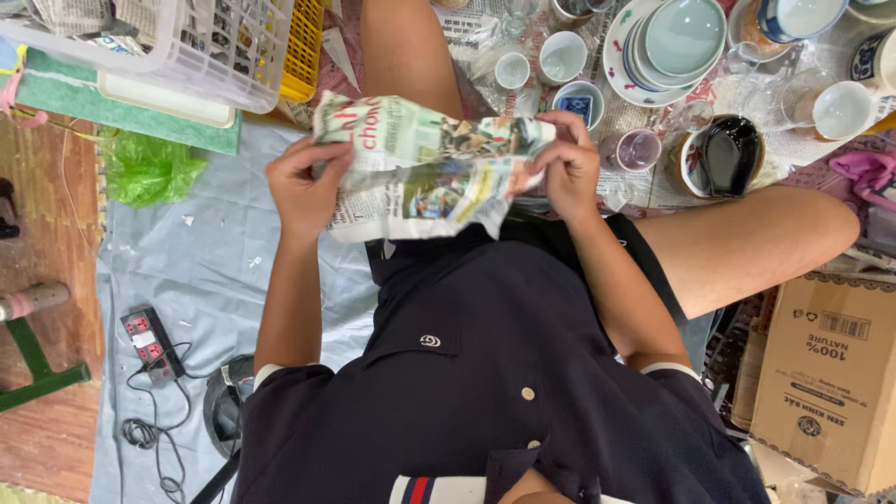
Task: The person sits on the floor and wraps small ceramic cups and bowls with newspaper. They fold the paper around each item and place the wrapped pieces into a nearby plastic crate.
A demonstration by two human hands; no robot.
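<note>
- Our left hand (303, 187) grips the crumpled newspaper bundle (429, 168) at its 9 o'clock end, fingers curled over the paper.
- Our right hand (565, 163) pinches the bundle's 3 o'clock end, fingertips pressed into the folds.
- The bundle sits between both hands, held up over our lap; we cannot tell what is wrapped inside.
- At 1 o'clock from the bundle, a stack of pale bowls (667, 42) rests on newspaper on the floor.
- Small white cups (563, 56) stand at 12 o'clock, near the bundle.
- A dark bowl (723, 154) lies at 3 o'clock, just beyond our right hand.
- A white plastic basket (215, 47) stands at 10 o'clock, with a yellow basket (303, 47) beside it.
- A cardboard box (826, 373) sits at 4 o'clock.
- A power strip (149, 343) lies at 8 o'clock on the grey sheet (215, 261).
</note>
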